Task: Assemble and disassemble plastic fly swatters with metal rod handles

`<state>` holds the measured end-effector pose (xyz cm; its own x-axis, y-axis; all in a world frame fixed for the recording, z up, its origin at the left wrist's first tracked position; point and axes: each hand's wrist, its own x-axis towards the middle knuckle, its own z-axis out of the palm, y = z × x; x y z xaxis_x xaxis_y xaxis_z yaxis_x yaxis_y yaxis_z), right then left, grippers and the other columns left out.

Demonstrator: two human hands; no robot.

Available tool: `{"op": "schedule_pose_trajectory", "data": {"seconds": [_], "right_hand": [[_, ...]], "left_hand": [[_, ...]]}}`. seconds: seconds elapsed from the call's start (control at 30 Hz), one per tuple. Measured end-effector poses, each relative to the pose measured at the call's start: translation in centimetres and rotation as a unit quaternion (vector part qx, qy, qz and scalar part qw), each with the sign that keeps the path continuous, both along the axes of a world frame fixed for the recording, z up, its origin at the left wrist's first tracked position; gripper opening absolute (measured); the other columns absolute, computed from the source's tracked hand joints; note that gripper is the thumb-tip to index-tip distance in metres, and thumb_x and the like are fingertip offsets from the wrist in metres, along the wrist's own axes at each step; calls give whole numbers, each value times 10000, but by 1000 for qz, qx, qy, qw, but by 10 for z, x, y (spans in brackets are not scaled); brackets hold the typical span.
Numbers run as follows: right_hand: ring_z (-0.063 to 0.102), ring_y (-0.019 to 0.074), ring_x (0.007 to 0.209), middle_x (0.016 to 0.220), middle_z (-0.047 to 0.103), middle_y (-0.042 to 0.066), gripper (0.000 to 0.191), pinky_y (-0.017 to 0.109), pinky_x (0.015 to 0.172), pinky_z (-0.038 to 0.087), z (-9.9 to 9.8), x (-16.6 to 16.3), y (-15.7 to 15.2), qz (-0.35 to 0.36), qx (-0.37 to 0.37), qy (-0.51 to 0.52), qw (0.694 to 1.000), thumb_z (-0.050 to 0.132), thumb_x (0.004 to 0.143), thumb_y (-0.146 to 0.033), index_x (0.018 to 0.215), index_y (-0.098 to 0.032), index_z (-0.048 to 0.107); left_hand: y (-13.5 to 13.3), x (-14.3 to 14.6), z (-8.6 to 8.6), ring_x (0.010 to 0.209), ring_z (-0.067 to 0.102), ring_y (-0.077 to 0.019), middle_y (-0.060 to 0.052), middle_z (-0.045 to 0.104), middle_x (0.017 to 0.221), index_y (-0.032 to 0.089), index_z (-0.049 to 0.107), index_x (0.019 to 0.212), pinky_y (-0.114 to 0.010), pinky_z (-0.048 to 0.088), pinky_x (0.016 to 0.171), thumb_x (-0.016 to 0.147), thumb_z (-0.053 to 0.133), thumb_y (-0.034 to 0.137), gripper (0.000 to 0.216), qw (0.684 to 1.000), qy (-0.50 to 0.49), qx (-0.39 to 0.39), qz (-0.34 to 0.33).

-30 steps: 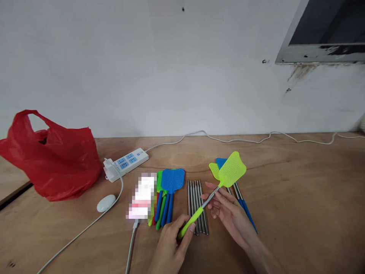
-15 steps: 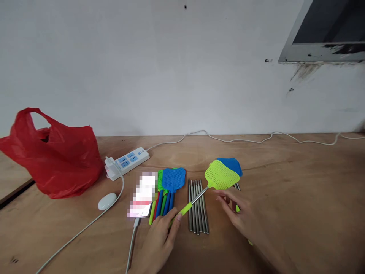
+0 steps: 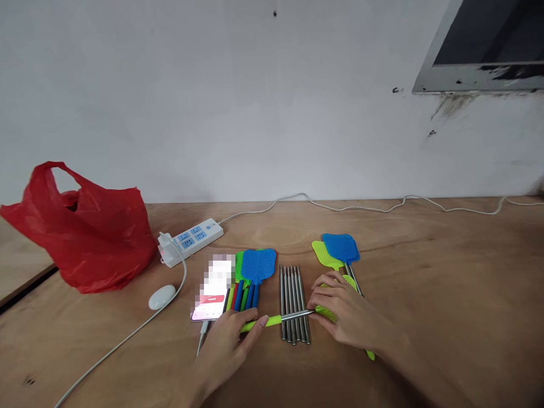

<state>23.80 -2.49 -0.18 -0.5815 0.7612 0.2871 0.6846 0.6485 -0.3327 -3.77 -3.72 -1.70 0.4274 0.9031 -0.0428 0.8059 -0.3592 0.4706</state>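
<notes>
1. Bench [image 3: 446,272]: plain wood, the broadest thing before you; it carries the rest.
2. Red bag [image 3: 102,238]: sits on the bench at your far left, well apart from your hands.
3. Held swatter [image 3: 297,315]: yellow-green, lying crosswise between your two hands, its metal shaft passing over the rods. Looks light. Handle probably has some grip; shaft looks stiff, maybe slippery; the perforated head is likely thin and bendy. Best taken by the handle and at the neck, where head meets shaft; squeezing the mesh could crease it.
4. Right hand [image 3: 348,314]: your fingers close over the head, thumb low near the neck. Much of the head is hidden behind them.
5. Left hand [image 3: 227,340]: you grip the handle, thumb along it; its butt end is covered.
6. Power strip [image 3: 191,241]: white, a plug in its near end, beside the bag.
7. Steel rods [image 3: 293,334]: a close row under the shaft; smooth, so likely to roll if nudged.
8. Blue head [image 3: 341,247]: overlaps a yellow-green head [image 3: 324,254], just beyond your right hand.
9. White oval piece [image 3: 162,297]: near the strip, beside a cable.
</notes>
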Motion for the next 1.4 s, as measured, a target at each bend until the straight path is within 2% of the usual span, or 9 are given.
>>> {"op": "schedule_pose_trajectory", "data": {"seconds": [0.1, 0.2, 0.4, 0.53, 0.73, 0.97, 1.07, 1.17, 1.4], "right_hand": [[582, 215, 918, 839, 693, 8, 75, 411, 895, 392, -4, -4, 1, 2, 11, -19, 1000, 644, 907, -168, 839, -200, 634], [568, 210, 897, 825, 673, 12, 95, 400, 884, 402, -3, -10, 0, 10, 40, -14, 999, 636, 912, -166, 825, -197, 613], [562, 227, 961, 842, 654, 25, 107, 462, 1031, 359, 1, -20, -6, 12, 93, -7, 996, 592, 901, -122, 827, -199, 593], [546, 219, 907, 808, 641, 16, 151, 479, 1036, 356, 0, -15, -5, 7, 102, 8, 995, 552, 884, -79, 816, -210, 578], [544, 239, 940, 813, 645, 15, 187, 505, 1026, 331, -5, 8, -1, -50, 109, 41, 992, 519, 902, -62, 819, -219, 576], [550, 211, 840, 782, 642, 18, 182, 455, 1003, 381, -5, -16, -12, 2, 111, 19, 994, 549, 927, -102, 791, -212, 600], [561, 216, 872, 789, 654, 9, 71, 452, 1006, 374, -5, -20, -13, 10, 93, 0, 996, 618, 920, -180, 858, -213, 627], [551, 219, 872, 800, 661, 14, 41, 453, 993, 375, -7, -19, -12, 28, 97, -24, 995, 624, 930, -232, 897, -209, 634], [499, 204, 778, 755, 614, 21, 196, 410, 869, 386, -3, -11, -4, 33, 142, -35, 989, 508, 916, -75, 776, -186, 590]], "left_hand": [[0, 2, 6, 804, 635, -236, -38, 671, 863, 212, 584, 889, -310, 415, 702, 1054, 331, 381, 346, 996, 41, 62, -56], [-1, 15, 13, 938, 635, -264, -63, 682, 994, 210, 590, 989, -365, 448, 835, 1052, 362, 298, 252, 985, 77, 118, -100], [-1, 39, 18, 728, 698, -237, -35, 723, 846, 203, 579, 956, -271, 427, 582, 1057, 412, 253, 202, 978, 154, 77, -116], [6, 28, 21, 688, 703, -258, -28, 730, 803, 219, 584, 985, -272, 383, 532, 1066, 391, 300, 224, 972, 172, 88, -131], [14, -4, 35, 653, 688, -257, -31, 707, 753, 222, 595, 928, -273, 359, 520, 1064, 352, 285, 285, 975, 174, 87, -108], [2, 28, 27, 698, 715, -266, -54, 735, 798, 204, 602, 999, -279, 439, 568, 1042, 417, 226, 191, 966, 205, 68, -139], [0, 34, 23, 720, 721, -268, -60, 743, 832, 200, 605, 1010, -286, 463, 586, 1049, 414, 246, 200, 968, 196, 63, -147], [-1, 33, 22, 711, 719, -250, -52, 739, 826, 204, 600, 990, -272, 459, 584, 1052, 404, 259, 213, 969, 185, 65, -150], [4, 14, 28, 646, 703, -258, -41, 720, 745, 216, 598, 927, -269, 397, 526, 1068, 360, 302, 290, 972, 176, 67, -137]]}}
